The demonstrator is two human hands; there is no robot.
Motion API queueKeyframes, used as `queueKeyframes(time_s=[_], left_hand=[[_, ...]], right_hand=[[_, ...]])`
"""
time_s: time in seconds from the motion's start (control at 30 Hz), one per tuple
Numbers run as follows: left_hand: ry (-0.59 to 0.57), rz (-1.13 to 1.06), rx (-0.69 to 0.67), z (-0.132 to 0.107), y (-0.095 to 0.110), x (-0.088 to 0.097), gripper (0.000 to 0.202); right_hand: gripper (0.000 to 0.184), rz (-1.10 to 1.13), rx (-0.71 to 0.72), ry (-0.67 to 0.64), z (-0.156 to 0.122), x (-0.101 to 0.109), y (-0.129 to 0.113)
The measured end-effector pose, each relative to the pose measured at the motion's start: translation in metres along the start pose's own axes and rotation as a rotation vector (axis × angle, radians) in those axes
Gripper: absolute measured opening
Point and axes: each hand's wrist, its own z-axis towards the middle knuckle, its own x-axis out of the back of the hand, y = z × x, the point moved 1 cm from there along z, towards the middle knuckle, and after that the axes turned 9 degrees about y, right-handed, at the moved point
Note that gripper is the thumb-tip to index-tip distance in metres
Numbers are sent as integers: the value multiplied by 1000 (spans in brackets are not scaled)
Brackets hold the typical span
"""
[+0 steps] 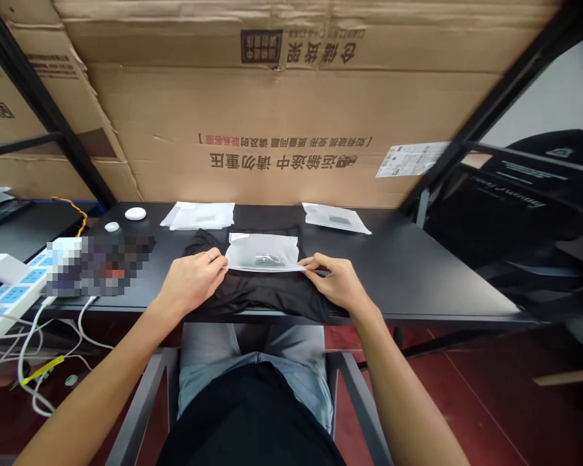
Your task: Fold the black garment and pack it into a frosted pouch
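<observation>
A black garment (pixel 267 294) lies spread on the black table (pixel 408 265) right in front of me, its near edge hanging over the table's front. On top of it rests a frosted plastic bag (pixel 263 252) with something dark inside. My left hand (pixel 194 281), a ring on one finger, pinches the bag's near left corner. My right hand (pixel 333 279) pinches its near right corner. Both hands also rest on the garment.
A stack of similar plastic bags (pixel 199 215) and a single bag (pixel 335 218) lie at the table's back. Two small white round objects (pixel 135 213) sit back left. A white power strip (pixel 10 294) with cables is at left. Large cardboard (pixel 282 103) stands behind the table.
</observation>
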Motion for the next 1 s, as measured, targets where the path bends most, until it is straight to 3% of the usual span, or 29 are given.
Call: queueKeyframes(time_s=[0.17, 0.33, 0.43, 0.53, 0.67, 0.77, 0.9, 1.0], left_hand=[[-44, -42, 38, 2, -3, 2, 36], [-56, -150, 93, 6, 7, 11, 25], [-27, -199, 52, 19, 17, 12, 30], [-45, -181, -29, 33, 25, 7, 19], [-67, -106, -98, 43, 29, 2, 28], [-2, -65, -65, 48, 32, 5, 29], [80, -80, 53, 59, 35, 12, 27], [104, -120, 119, 69, 37, 15, 26]], right_hand=[[18, 22, -6, 11, 0, 0, 2], [18, 49, -25, 20, 0, 0, 0], [19, 67, -31, 32, -1, 0, -2], [21, 57, -19, 41, -1, -1, -1], [20, 44, 11, 28, 0, -2, 2], [7, -30, 128, 49, 0, 1, -6], [33, -145, 406, 138, -1, 3, -35], [42, -208, 539, 47, 3, -10, -61]])
